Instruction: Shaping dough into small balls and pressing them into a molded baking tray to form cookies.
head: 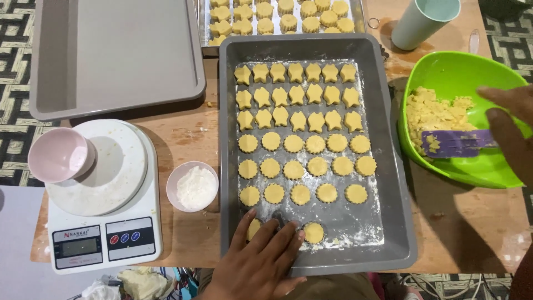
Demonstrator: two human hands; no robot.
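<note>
Pressing my left hand flat and spread, holding nothing, I touch the last cookie in the grey tray at the counter's near edge. My right hand pinches a purple scraper in the green bowl of dough toward the right edge. These cut-outs look soft, light and crumbly, so I'd lift them from underneath by the rim.

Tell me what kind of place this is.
Likely a home kitchen or small home-baking setup. A grey baking tray holds rows of star and round dough cut-outs, a digital kitchen scale sits on the wooden table, and the right hand holds a purple scraper in a green bowl of dough.
</note>
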